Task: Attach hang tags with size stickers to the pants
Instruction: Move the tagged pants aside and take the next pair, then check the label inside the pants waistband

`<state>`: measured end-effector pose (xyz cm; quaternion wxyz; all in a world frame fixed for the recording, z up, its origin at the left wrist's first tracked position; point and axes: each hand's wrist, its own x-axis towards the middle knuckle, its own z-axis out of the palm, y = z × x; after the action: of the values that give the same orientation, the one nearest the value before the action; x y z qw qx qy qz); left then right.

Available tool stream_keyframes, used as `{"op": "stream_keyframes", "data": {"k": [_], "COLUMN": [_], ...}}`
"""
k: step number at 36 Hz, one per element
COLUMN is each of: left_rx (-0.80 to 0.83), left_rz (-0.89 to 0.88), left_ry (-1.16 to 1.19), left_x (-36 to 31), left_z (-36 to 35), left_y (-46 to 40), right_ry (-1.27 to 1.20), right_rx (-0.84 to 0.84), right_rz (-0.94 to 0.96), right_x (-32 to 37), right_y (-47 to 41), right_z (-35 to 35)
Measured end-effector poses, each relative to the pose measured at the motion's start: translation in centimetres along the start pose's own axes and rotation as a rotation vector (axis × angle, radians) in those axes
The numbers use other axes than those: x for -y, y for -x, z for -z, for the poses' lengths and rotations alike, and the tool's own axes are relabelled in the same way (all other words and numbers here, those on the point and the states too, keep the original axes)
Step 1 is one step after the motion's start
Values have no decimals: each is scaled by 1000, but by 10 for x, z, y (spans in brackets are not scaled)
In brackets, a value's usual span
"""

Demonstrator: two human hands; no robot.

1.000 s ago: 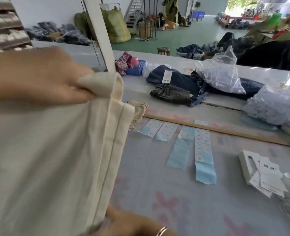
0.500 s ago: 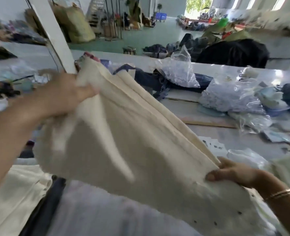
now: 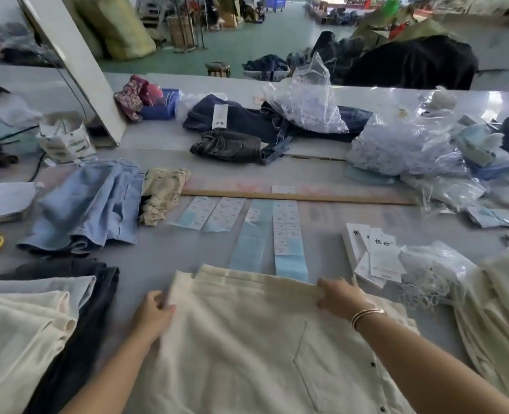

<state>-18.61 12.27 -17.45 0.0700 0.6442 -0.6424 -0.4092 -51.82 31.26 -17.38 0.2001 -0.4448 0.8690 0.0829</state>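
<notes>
On the far left I see a pile of folded clothes [image 3: 23, 318], cream on top and dark under it, lying on the worktop [image 3: 163, 255]. I can't see a tag on any of them from here.

Next comes my left hand [image 3: 153, 313]. Its grip is pinching the left corner of the cream pants [image 3: 241, 339], with the thumb on top of the cloth. The pants lie flat on the worktop right in front of me, top edge pointing away. I see a pocket and small dark buttons, but no tag on them yet.

Just past the top edge lie the sticker sheets [image 3: 286, 231], long blue strips with little white stickers. Many stickers are on them, waiting to be used.

My right hand [image 3: 341, 295] is pinching the right corner of the top edge, fingers curled over it.

To the right sits a stack of white hang tags [image 3: 375, 252], and beside it a clear bag of white strings [image 3: 435, 270]. Far right is another pile of cream pants [image 3: 498, 318].

So I think this pair is only laid out. I have to pick a sticker, put it on a tag, and tie the tag on.
</notes>
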Motion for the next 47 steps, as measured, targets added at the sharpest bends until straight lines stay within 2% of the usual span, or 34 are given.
{"op": "stream_keyframes", "data": {"k": [2, 4, 7, 10, 13, 16, 21, 24, 27, 28, 30, 33, 36, 39, 40, 44, 47], "left_rx": [-129, -174, -70, 14, -1, -10, -42, -14, 4, 14, 80, 349, 478, 457, 480, 582, 664], "left_rz": [-133, -329, -503, -615, -633, -613, -604, -555, -387, -377, -404, -372, -335, -347, -332, -309, -280], "left_ry": [-259, -405, -552, -647, -629, -641, -616, -578, -543, -459, -181, 326, 604, 695, 719, 670, 648], "left_x": [3, 4, 6, 16, 27, 33, 28, 13, -9, -17, -37, -75, -98, -98, -96, -88, -85], "left_z": [-15, -37, -76, -104, -112, -115, -115, -113, -114, -115, -115, -107, -99, -84, -78, -63, -58], "left_y": [3, 12, 34, 48, 50, 48, 55, 57, 65, 68, 83, 125, 158, 166, 166, 164, 164], "right_ry": [-26, -236, -650, -830, -869, -936, -1264, -1528, -1553, -1524, -1472, -1418, -1412, -1263, -1249, -1361, -1557], "right_rx": [-89, -225, -465, -635, -528, -268, 82, 186, 119, 99, 72, -25, -92, -200, -187, -121, -106], "right_rz": [-19, -68, -181, -397, -724, -908, -740, -609, -406, -327, -159, -23, 87, 86, 98, 135, 148], "right_x": [6, 10, 1, -35, -88, -131, -149, -138, -106, -89, -53, 5, 64, 101, 107, 110, 105], "right_y": [1, 7, 26, 55, 92, 126, 145, 155, 158, 159, 161, 166, 170, 170, 171, 171, 172], "right_z": [-13, -20, -20, -33, -55, -74, -73, -52, -17, -4, 17, 36, 40, 30, 28, 24, 25]}}
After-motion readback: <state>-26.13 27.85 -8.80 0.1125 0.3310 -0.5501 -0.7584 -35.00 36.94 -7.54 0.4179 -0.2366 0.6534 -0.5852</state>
